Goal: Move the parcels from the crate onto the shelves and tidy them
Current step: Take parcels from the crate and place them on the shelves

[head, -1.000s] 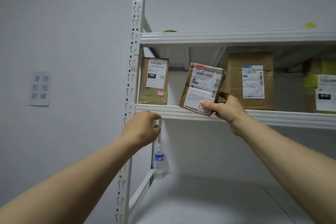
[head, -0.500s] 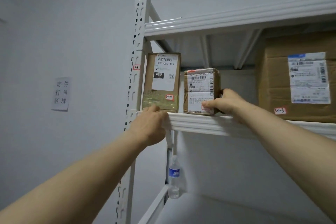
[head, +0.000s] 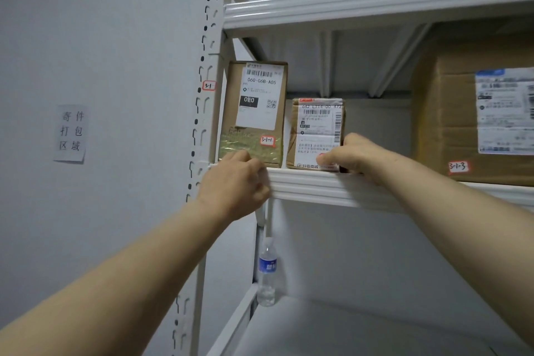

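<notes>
Seating the small parcel: it stands upright at the front edge of the shelf, near the left corner, just beside the tall parcel; we cannot tell whether the two touch
Right grip: clasped on the small parcel's lower right corner, thumb on the label, fingers round the side
Left grip: curled over the shelf's front edge at the left corner, below the tall parcel; whether it touches that parcel we cannot tell
Handling: we judge it light, since one hand manages it; taped cardboard, fairly stiff, the glossy tape and label a little slippery
Best hold: we would take both side faces low down, not the label
Neighbour: a big carton stands well apart toward the right
Risk: so near the edge, a nudge could tip it forward
</notes>
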Demonstrator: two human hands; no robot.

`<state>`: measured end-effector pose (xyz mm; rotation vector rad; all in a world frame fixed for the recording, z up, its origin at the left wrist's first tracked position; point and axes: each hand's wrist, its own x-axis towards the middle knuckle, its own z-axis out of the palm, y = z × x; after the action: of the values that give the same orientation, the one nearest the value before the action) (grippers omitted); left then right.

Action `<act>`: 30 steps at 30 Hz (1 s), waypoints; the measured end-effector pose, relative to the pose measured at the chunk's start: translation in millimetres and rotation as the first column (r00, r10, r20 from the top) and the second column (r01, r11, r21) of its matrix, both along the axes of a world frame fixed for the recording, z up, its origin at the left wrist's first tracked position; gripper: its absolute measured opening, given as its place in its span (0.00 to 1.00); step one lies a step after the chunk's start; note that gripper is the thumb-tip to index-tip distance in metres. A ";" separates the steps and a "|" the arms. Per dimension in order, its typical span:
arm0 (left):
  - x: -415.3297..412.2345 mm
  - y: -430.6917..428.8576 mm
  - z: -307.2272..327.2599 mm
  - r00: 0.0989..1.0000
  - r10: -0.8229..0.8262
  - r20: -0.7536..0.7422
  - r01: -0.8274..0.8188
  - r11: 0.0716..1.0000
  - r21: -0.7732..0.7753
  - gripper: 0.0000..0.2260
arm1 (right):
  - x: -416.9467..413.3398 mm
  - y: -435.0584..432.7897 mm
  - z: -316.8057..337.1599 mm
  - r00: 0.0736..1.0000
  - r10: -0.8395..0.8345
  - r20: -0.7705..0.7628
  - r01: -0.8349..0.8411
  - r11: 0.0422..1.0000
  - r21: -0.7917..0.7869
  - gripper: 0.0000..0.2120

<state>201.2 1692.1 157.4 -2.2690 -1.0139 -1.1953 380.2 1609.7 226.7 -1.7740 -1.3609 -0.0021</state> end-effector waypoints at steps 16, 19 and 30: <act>0.1 2.1 -1.8 0.999 -0.036 -0.004 0.036 0.999 -0.010 0.17 | 1.0 4.9 -14.5 0.951 -0.142 0.275 0.153 0.988 -0.019 0.24; 0.0 -0.8 -3.7 0.998 -0.065 0.004 0.065 0.998 -0.024 0.17 | -3.5 -6.7 -37.3 0.781 -0.385 0.492 0.394 0.915 0.090 0.35; 19.5 -39.1 -56.2 0.984 -0.055 -0.170 0.017 0.976 -0.219 0.35 | -23.6 -108.1 -139.0 0.714 -0.257 0.651 0.494 0.844 -0.209 0.34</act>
<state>220.7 1653.0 101.1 -2.5183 -1.0847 -0.9167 356.6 1501.6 87.7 -2.5037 -1.4487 -0.6376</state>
